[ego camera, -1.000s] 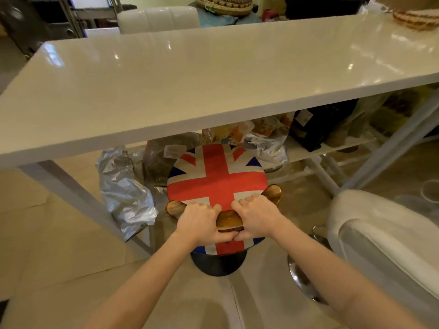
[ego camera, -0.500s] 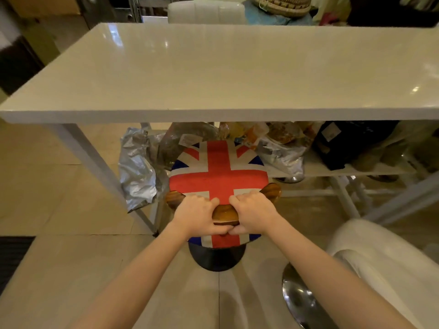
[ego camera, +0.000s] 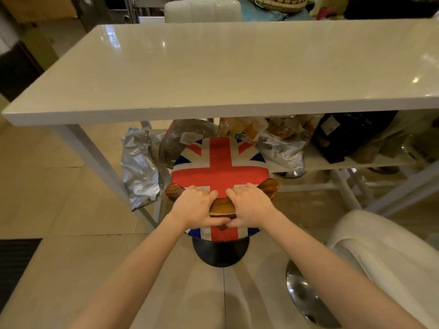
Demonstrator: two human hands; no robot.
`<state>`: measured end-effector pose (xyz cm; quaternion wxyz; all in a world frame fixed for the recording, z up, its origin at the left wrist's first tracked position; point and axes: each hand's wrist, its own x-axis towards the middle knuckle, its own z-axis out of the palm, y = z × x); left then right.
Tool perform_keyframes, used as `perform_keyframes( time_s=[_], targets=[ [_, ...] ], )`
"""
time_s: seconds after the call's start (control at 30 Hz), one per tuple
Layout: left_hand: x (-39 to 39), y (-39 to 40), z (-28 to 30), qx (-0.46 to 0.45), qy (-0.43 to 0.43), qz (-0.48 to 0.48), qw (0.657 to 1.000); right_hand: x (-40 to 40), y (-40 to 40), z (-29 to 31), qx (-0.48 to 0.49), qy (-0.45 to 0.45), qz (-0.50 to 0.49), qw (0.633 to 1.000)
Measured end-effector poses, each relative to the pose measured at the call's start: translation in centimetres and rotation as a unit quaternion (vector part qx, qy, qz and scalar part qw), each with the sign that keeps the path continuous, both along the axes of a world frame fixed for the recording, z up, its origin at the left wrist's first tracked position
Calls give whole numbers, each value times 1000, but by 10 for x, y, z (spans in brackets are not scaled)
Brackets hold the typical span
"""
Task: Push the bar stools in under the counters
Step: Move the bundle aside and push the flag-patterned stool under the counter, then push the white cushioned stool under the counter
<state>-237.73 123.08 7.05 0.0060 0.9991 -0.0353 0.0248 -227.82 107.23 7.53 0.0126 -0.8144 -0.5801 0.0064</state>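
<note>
2 hands [ego camera: 222,206] grip the stool's [ego camera: 219,165] wooden backrest [ego camera: 222,205], lying crosswise, parallel to the counter [ego camera: 213,74].

The white surface [ego camera: 213,67] ran out of frame at the right edge, and its near edge hid the tops of the bags on the shelf [ego camera: 356,162] below it. The far rim of the flag stool [ego camera: 219,162] reached toward that edge; whether it sat under the surface could not be told. Both hands, left hand [ego camera: 193,207] and right hand [ego camera: 249,206], covered the middle of the wooden backrest [ego camera: 222,206], and their fingers [ego camera: 197,189] curled out of sight over it. The white stool [ego camera: 380,257], right of the flag stool, was cut off by the frame.
</note>
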Motion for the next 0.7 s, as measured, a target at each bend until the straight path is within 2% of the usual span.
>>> perform_keyframes(
  time_s=[0.1,0.2,0.33,0.47,0.7],
  targets=[
    [-3,3,4,20,0,-9,1000,-7,1,5,8,21,-4,1000],
    [-6,4,9,31,-24,-34,999,-16,-10,14,56,52,-36,996],
    [3,-16,22,-6,-81,-47,996,-20,-50,22,102,47,-117,987],
    [28,-80,38,-31,-101,-132,986,-26,-117,25,120,13,-231,966],
    [49,-219,30,-35,-72,-294,952,-54,-263,28,77,-6,-408,910]
  ],
)
